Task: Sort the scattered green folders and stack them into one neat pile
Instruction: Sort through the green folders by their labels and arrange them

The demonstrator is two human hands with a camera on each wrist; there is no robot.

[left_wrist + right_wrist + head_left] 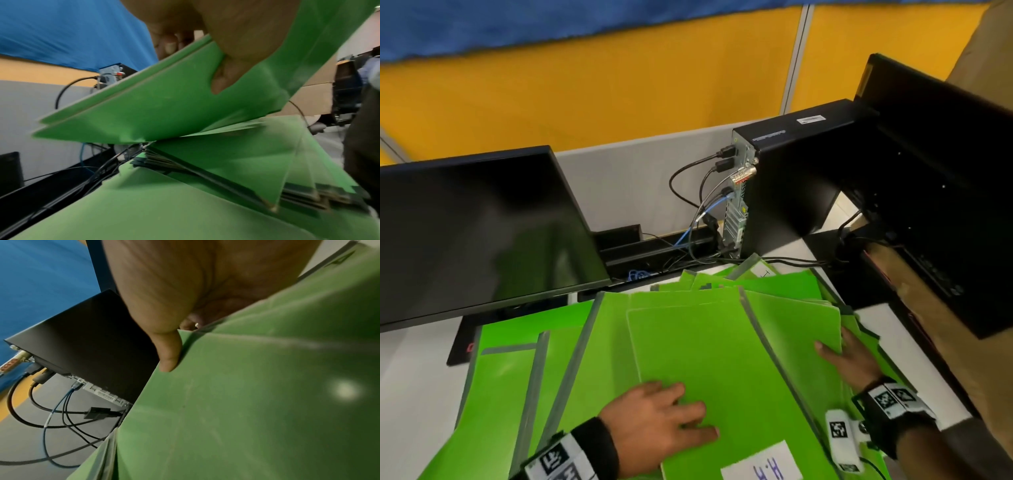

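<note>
Here, the flat green card folders (pixel 722 359) lie fanned in a loose overlapping heap across the white worktop (pixel 421 394), their grey spine strips pointing several ways. The uppermost green folder (pixel 709 356) sits at the middle of the heap; a white paper label (pixel 762 464) with handwritten letters is stuck at its near edge. The person's left hand (pixel 657 425) is on this top folder near its near-left corner, and the left wrist view shows the thumb (pixel 226 78) on one face and the fingers (pixel 170 43) curled round the other, so that grip is closed on a couple of folder leaves lifted clear of the heap. The right hand (pixel 849 356) is at the top folder's right edge, thumb on the upper face and fingers tucked under the edge, pinching it. Both wrists carry black bands with black-and-white printed marker tags.

To the left of the heap and behind it stands a dark flat monitor (pixel 479 233), its base on the worktop. Directly behind the heap is a small black desktop computer box (pixel 791 178), rear ports facing left, with black and blue cables (pixel 688 219) looping down from it. To the right of the heap a second black monitor (pixel 935 192) is seen from its back. Beyond all this runs a yellow partition wall (pixel 585 89) with blue cloth above.
</note>
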